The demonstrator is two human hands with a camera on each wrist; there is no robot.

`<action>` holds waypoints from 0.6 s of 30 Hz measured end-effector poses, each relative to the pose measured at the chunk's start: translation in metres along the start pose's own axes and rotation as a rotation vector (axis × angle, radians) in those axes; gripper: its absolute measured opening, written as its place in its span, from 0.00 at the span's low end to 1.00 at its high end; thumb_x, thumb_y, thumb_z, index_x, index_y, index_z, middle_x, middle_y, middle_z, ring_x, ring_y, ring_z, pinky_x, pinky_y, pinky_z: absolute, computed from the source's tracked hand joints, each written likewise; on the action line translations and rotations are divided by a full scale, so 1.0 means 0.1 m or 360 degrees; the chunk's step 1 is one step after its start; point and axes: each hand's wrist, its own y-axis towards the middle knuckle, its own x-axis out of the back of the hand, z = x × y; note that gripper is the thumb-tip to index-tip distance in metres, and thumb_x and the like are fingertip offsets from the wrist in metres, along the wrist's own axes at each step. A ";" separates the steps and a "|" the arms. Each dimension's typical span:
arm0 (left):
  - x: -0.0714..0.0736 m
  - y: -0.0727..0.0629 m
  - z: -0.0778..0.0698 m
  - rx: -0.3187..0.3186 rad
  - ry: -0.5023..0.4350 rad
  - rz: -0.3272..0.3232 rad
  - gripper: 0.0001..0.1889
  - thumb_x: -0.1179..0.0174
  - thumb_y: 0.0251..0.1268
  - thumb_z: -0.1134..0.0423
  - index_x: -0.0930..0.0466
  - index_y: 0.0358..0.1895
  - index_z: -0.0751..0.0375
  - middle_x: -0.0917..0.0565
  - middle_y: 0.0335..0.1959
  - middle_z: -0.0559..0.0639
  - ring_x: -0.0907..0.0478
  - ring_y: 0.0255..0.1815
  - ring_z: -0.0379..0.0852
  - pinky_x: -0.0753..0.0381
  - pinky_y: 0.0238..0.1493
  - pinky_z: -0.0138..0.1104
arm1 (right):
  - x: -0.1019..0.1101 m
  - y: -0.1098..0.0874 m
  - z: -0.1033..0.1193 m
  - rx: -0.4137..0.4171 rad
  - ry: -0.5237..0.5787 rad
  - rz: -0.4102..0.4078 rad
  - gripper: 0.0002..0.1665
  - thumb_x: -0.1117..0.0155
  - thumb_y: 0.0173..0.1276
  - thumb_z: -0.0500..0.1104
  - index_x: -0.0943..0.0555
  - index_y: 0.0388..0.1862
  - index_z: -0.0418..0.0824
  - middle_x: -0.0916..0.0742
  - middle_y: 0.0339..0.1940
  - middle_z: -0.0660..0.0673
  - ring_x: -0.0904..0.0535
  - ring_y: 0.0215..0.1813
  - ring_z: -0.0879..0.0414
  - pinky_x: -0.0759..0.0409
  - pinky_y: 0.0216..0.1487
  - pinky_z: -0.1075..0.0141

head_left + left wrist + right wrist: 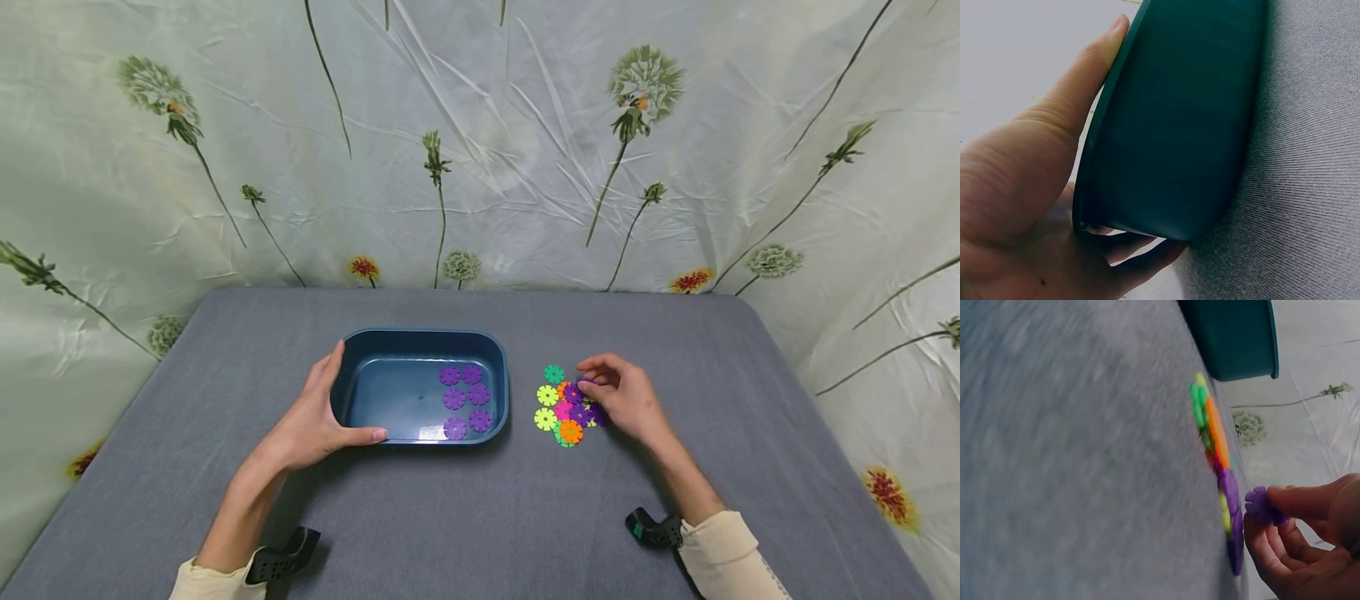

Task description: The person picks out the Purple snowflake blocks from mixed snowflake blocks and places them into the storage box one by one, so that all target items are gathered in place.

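Observation:
My left hand [309,427] grips the left end of a dark blue plastic tub [420,335], thumb along the near rim and fingers around the far corner. The left wrist view shows the tub's outer wall [1172,125] against that hand. Several purple notched discs [454,399] lie flat on the tub's floor, toward its right side. Right of the tub, my right hand [630,406] is over a pile of notched discs [571,432] in orange, green, yellow, pink and purple. Between its thumb and fingers it pinches a purple notched disc [1261,506], just above the pile.
A grey cloth covers the table [465,517]. Behind it hangs a pale curtain [510,125] printed with dandelions. Black straps with small mounts sit on both wrists, one a left wrist mount [285,558].

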 end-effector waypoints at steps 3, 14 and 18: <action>0.00 0.00 0.00 0.0004 -0.0001 -0.0002 0.77 0.17 0.47 0.46 0.73 0.86 0.58 0.58 0.84 0.73 0.49 0.80 0.78 0.41 0.73 0.73 | -0.03 0.00 0.04 0.0015 -0.0008 0.0031 0.11 0.30 0.71 0.33 0.15 0.50 0.30 0.12 0.40 0.35 0.21 0.38 0.65 0.20 0.40 0.77; 0.00 0.00 0.00 0.0001 -0.0003 0.0008 0.77 0.17 0.46 0.45 0.73 0.86 0.58 0.58 0.84 0.73 0.49 0.80 0.78 0.41 0.72 0.73 | -0.15 0.01 0.12 0.0145 0.0024 -0.0039 0.10 0.26 0.69 0.39 0.11 0.46 0.35 0.13 0.33 0.41 0.23 0.35 0.66 0.24 0.36 0.73; 0.00 0.00 0.00 -0.0003 -0.0004 0.0005 0.77 0.17 0.46 0.44 0.73 0.86 0.58 0.58 0.84 0.73 0.49 0.80 0.77 0.40 0.72 0.73 | -0.18 0.00 0.16 0.0151 0.0132 -0.0034 0.12 0.25 0.68 0.38 0.12 0.48 0.34 0.12 0.36 0.39 0.21 0.37 0.65 0.20 0.38 0.74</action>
